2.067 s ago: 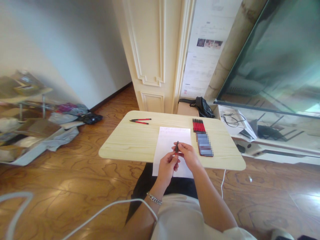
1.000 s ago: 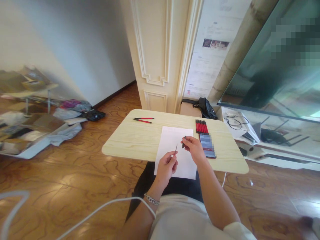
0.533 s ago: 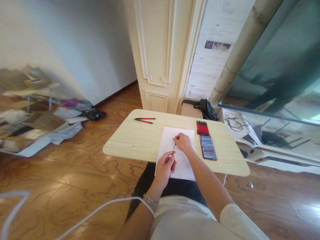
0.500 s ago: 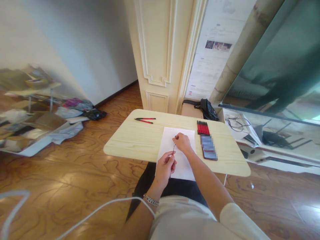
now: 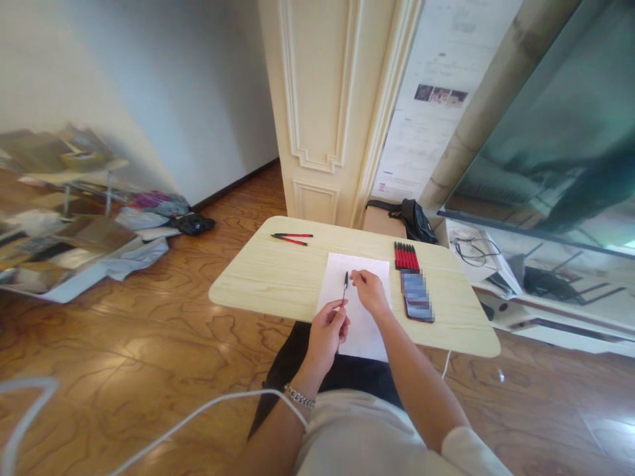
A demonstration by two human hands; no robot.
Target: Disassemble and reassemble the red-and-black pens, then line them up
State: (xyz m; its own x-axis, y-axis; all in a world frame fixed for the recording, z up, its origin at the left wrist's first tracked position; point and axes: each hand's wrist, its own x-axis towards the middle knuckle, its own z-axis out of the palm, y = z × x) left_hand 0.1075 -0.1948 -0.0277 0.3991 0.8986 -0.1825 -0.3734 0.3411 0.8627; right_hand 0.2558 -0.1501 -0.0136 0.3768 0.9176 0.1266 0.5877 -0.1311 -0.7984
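Note:
My left hand (image 5: 328, 330) is closed around the lower part of a pen (image 5: 345, 285). The pen stands up out of its grip, its black end pointing away from me and a bit of red at the fingers. Just right of that black end, my right hand (image 5: 368, 289) hovers with loosely bent fingers, thumb and forefinger slightly apart. It does not touch the pen, and I see nothing in it. Beneath both hands lies a white sheet of paper (image 5: 364, 334) on the light wooden table (image 5: 262, 284).
Two red and black pens (image 5: 294, 238) lie at the table's far left. A row of several such pens (image 5: 406, 256) lies on the right, above a phone (image 5: 417, 301). A black bag (image 5: 417, 221) rests behind the table. A white cable (image 5: 223, 398) crosses by my left arm.
My right hand has come off the pen's black end and moved slightly right. My left hand still holds the pen. The view has shifted a little.

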